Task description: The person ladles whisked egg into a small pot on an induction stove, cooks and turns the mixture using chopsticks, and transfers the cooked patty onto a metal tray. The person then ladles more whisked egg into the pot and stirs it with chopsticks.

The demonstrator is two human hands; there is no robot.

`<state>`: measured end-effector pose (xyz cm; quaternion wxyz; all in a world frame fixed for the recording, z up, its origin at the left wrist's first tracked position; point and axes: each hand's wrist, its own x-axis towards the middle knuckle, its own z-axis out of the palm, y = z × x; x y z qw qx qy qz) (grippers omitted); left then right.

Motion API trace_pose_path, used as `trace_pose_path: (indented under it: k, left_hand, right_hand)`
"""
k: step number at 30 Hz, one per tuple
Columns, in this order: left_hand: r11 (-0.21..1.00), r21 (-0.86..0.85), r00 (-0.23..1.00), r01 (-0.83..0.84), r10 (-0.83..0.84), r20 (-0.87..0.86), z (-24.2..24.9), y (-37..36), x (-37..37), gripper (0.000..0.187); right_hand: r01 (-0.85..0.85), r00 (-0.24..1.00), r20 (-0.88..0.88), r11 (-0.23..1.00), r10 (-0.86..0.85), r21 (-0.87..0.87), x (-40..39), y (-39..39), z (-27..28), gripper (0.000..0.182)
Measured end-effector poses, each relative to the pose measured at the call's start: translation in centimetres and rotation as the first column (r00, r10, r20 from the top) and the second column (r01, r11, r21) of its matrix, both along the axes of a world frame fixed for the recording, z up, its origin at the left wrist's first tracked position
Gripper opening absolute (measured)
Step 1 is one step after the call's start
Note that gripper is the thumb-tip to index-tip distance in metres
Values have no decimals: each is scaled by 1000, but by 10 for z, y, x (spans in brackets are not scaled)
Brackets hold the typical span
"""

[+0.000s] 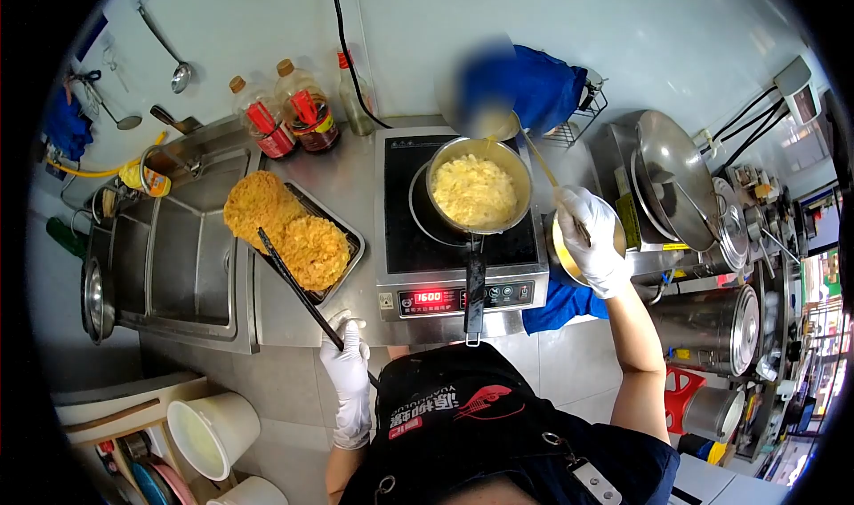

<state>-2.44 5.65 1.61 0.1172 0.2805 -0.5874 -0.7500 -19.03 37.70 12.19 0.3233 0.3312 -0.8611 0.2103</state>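
Observation:
My gloved left hand is closed around long black chopsticks, whose tips lie over the tray's golden food. My gloved right hand grips a ladle by its handle. The ladle's bowl hangs over the far rim of a saucepan, and yellow liquid runs from it. Lumpy yellow food that looks like egg fills the pan, which rests on an induction cooker reading 1600. Beneath my right hand is a metal pot, partly hidden. Two round golden fried cakes lie on a dark tray.
Left of the tray is a steel sink. Sauce bottles stand along the back wall, and a black cable hangs down near them. A large wok sits at the right. White buckets stand below at the left.

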Motion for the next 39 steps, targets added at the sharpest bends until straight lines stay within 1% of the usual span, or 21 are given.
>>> trace_pose_path:
  k: [4,7,13,16,19,22,25,26,27,29,30,33,34,37,39]
  left_hand:
    - [1000,-1,1000,12,-12,1,-1,-1,0,19]
    - [1000,5,1000,15,-15,8,-1,-1,0,20]
    - [1000,4,999,11,-11,33,4,1,1,20]
    - [1000,-3,1000,14,-14,28,3,1,2,20]
    - [1000,-6,1000,16,-16,25,6,4,0,19]
    - [1000,-2,999,25,-25,22,5,5,0,19]
    - [1000,-1,999,22,-22,41,8,8,-1,19]
    - [1000,0,999,24,-24,39,8,8,-1,19]
    - [1000,1,999,26,-26,36,8,9,0,19]
    - [999,-3,999,32,-32,39,9,10,-1,19]
    - [999,-7,998,35,-34,47,11,11,-1,19]
    - [999,-27,996,36,-33,78,16,14,0,19]
    - [999,-37,995,38,-35,88,17,15,-1,19]
    - [998,-47,996,49,-45,72,18,22,-1,19]
    - [996,-59,996,60,-56,71,19,27,-1,19]
  right_hand:
    - [-25,1000,4,999,25,40,1,0,1,32]
    - [-29,999,-33,998,31,57,3,-3,1,33]
    - [-3,999,34,991,-2,132,11,1,0,32]
    - [-25,999,26,990,22,137,17,1,9,34]
    - [-22,997,-69,985,35,171,24,-2,27,37]
    - [2,994,-104,981,19,195,31,4,31,42]
    - [-54,997,-42,980,63,190,38,10,22,45]
    - [-28,999,-36,972,37,233,38,11,10,47]
    - [-77,997,-5,958,82,277,37,17,-12,44]
    - [-166,983,132,931,130,326,41,15,-18,44]
    - [-191,981,87,932,173,308,41,15,-22,40]
    - [-124,989,114,947,94,297,45,17,-24,38]
    - [-126,991,68,957,112,262,46,16,-23,37]
    - [-143,988,101,953,120,267,48,22,-21,32]
    - [-119,989,92,993,119,-8,50,27,-26,23]
